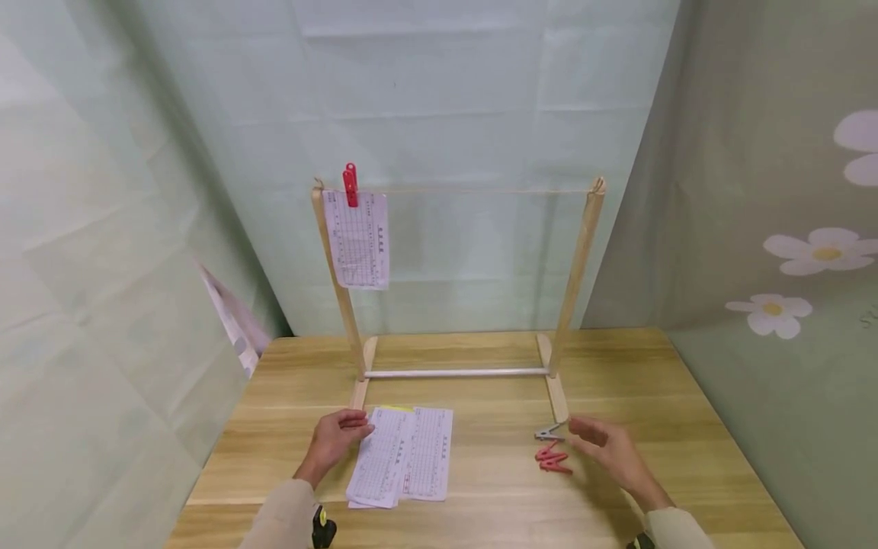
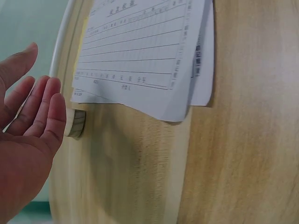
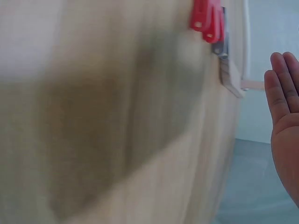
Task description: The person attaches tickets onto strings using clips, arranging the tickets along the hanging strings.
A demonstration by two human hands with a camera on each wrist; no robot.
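Observation:
Two overlapping groups of printed paper forms lie on the table, left of the middle. My left hand hovers at their upper left edge; the left wrist view shows its fingers loosely bent, apart from the paper. To the right lie a grey clothespin and red clothespins, close together. My right hand is just right of them, holding nothing, its fingers extended in the right wrist view. Another printed form hangs from a string, with a red clothespin on its top edge.
A wooden frame stands at the back of the table, its string stretched between two posts. A white rod joins the posts low down. Fabric curtains surround the table on the left, back and right.

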